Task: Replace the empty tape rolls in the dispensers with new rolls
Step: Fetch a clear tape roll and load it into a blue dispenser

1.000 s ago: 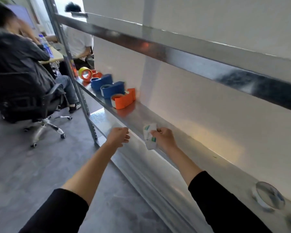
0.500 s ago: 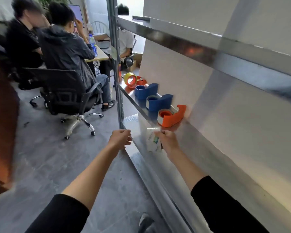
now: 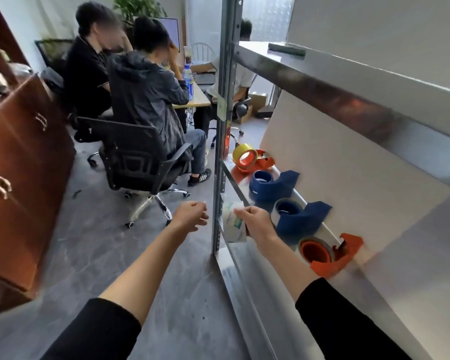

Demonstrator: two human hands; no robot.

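Note:
Four tape dispensers stand in a row on the metal shelf (image 3: 390, 302). Nearest is an orange dispenser (image 3: 330, 253), then a blue dispenser (image 3: 300, 216) and a second blue dispenser (image 3: 272, 187). Farthest is an orange dispenser with a yellow roll (image 3: 247, 158). My right hand (image 3: 256, 222) is closed on a small white packet (image 3: 234, 222) with green print, at the shelf's front edge by the nearer blue dispenser. My left hand (image 3: 191, 215) hovers left of the shelf post, fingers curled, holding nothing.
The shelf's upright metal post (image 3: 222, 126) stands between my hands. Two people sit on office chairs (image 3: 138, 162) at a desk to the left, a third farther back. A brown wooden cabinet (image 3: 21, 178) fills the left side. Grey floor lies below.
My view has swung left along the shelf, bringing the dispensers closer and the seated people into view. My right hand still holds the white packet; both hands keep the same pose.

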